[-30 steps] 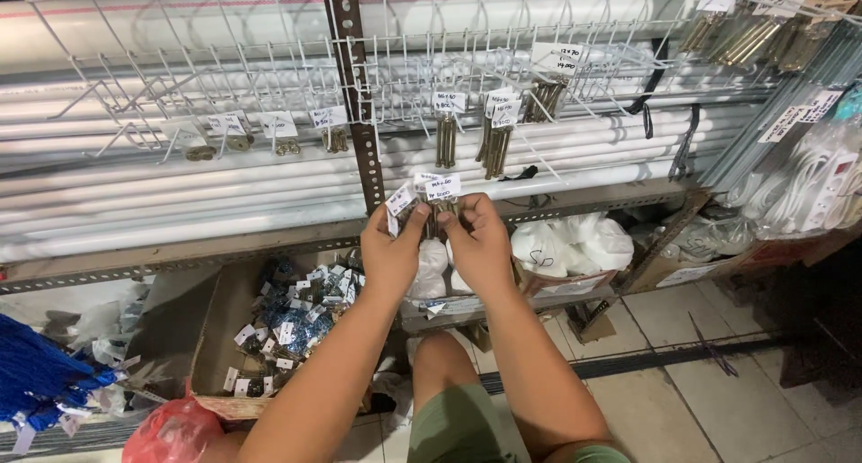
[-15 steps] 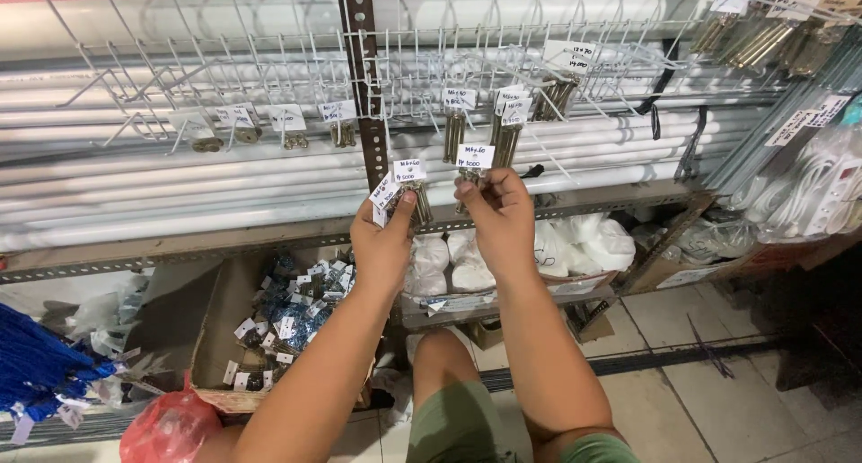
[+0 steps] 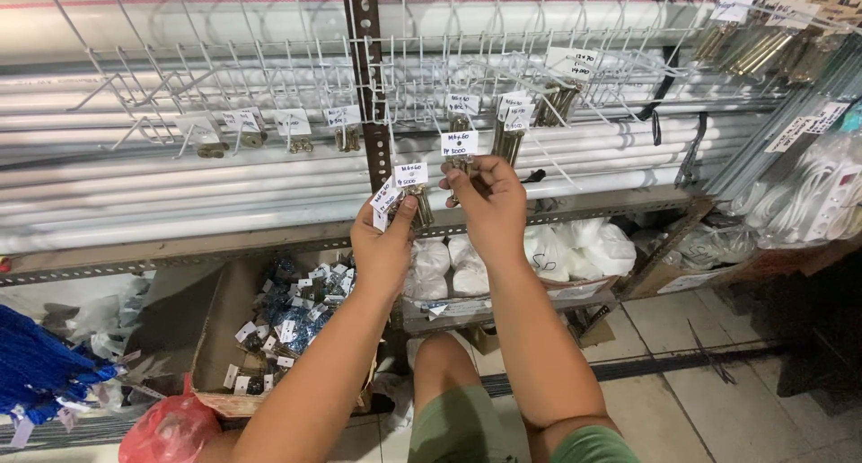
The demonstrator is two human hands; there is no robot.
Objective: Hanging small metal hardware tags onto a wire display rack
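My left hand (image 3: 384, 247) pinches a few small clear packets of metal bolts (image 3: 418, 204) with white paper tags. My right hand (image 3: 489, 202) holds one tagged bolt packet (image 3: 459, 149) up just below a wire hook on the white wire rack (image 3: 269, 59). More tagged packets (image 3: 508, 122) hang from hooks just above and right of my right hand. Both forearms reach up from the bottom of the view, over my knee in green shorts (image 3: 453, 409).
White pipes (image 3: 135, 198) lie stacked behind the rack. A brown metal upright (image 3: 370, 77) divides the rack. Below sit a cardboard box of small packets (image 3: 283, 315), white plastic bags (image 3: 566, 247), a red bag (image 3: 171, 432) and blue netting (image 3: 36, 364). Brass hardware (image 3: 763, 41) hangs at the upper right.
Both hands rose from the shelf edge toward the hooks. They moved apart, and my right hand now lifts a single tagged packet higher toward the rack.
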